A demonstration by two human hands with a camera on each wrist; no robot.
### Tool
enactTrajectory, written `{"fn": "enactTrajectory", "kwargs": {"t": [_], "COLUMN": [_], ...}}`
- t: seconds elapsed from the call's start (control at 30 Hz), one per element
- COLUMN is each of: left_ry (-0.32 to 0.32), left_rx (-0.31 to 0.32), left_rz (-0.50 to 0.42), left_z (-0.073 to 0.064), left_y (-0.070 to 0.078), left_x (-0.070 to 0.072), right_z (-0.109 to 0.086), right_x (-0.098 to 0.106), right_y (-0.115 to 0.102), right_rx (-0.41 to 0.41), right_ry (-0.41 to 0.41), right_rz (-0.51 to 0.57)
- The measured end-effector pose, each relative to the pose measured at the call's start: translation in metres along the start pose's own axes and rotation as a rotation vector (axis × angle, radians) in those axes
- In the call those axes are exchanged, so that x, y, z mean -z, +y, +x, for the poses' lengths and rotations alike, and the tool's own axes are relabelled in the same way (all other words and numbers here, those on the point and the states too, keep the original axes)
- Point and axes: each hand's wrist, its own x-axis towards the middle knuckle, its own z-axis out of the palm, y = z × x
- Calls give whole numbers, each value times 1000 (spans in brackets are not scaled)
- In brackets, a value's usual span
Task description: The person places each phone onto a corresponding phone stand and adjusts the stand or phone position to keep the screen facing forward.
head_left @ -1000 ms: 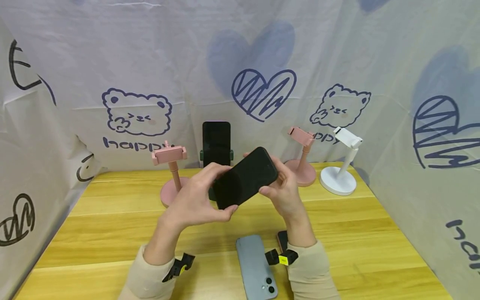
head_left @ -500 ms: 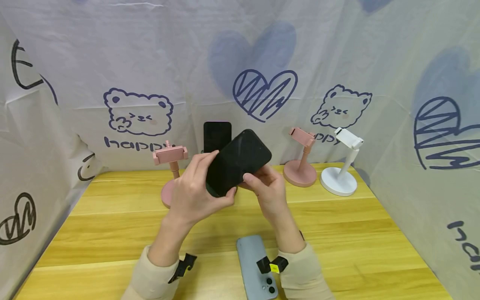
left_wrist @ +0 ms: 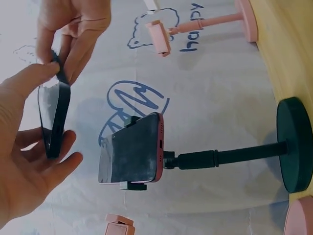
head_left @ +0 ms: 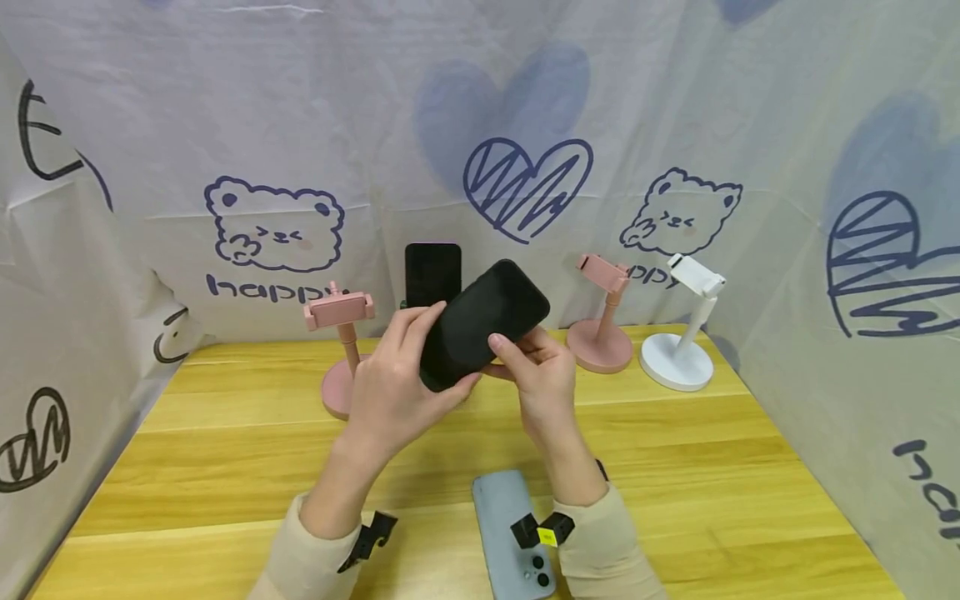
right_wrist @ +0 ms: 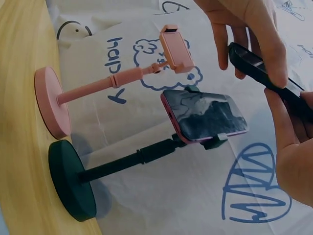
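A black smartphone (head_left: pixel 483 325) is held tilted in the air between both hands, screen up in the head view. My left hand (head_left: pixel 393 379) grips its lower left end, thumb along the near edge and fingers at the far edge. On the right side, my right hand (head_left: pixel 542 375) pinches the near edge, thumb on the front and fingers behind. Behind it, a second phone (head_left: pixel 433 273) sits upright in the clamp of a dark green stand (left_wrist: pixel 293 147), whose base the hands hide in the head view.
A pink phone stand (head_left: pixel 339 312) is at the left, another pink stand (head_left: pixel 600 343) and a white stand (head_left: pixel 678 362) at the right. A light blue phone (head_left: pixel 510 529) lies face down on the wooden table (head_left: pixel 712 492), partly under the right wrist. A printed cloth hangs behind.
The black phone has risen slightly toward the back. My right hand has shifted left from the phone's right end to its near edge; my left hand has moved a little upward.
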Motion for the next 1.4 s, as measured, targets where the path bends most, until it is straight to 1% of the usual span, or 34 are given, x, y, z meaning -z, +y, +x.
{"fn": "enactTrajectory", "kwargs": {"t": [0.1,0.23,0.37,0.43,0.53,0.63,0.7,0.8,0.93,1.03,1.1,1.27,1.33,1.4], "left_ry": [-30,-71,-149,-198,-253,-261,-244,-199,-136,-118,-131,-200,-208,-197], "left_rx": [62,160,270,324,385,407,409,398,377,376,389,422,421,403], "left_rz": [-145,-335,-465,-499,-513,-522,-537,-566,-579,-580,-573,-524,-495,-484], "left_z": [0,0,1,1,1,1,1,2,2,3,3,3,2,2], "left_y": [0,-2,-5,-7,-8,-7,-6,-5,-5,-5,-6,-8,-9,-12], "left_x": [4,11,18,21,24,26,26,26,26,26,27,30,32,34], "right_z": [2,4,5,6,6,5,4,3,2,3,3,4,4,4], "right_x": [4,13,20,23,24,22,19,14,9,8,8,7,6,4], "right_y": [-2,-6,-10,-10,-10,-10,-9,-9,-9,-8,-8,-6,-4,-3], "right_rx": [3,3,-13,-24,-33,-49,-61,-83,-112,-127,-128,-123,-124,-121], "right_ry": [-25,-99,-169,-193,-213,-199,-175,-143,-134,-139,-137,-131,-132,-130], "right_rz": [-13,-28,-61,-79,-100,-88,-75,-73,-122,-153,-167,-173,-159,-142]}}
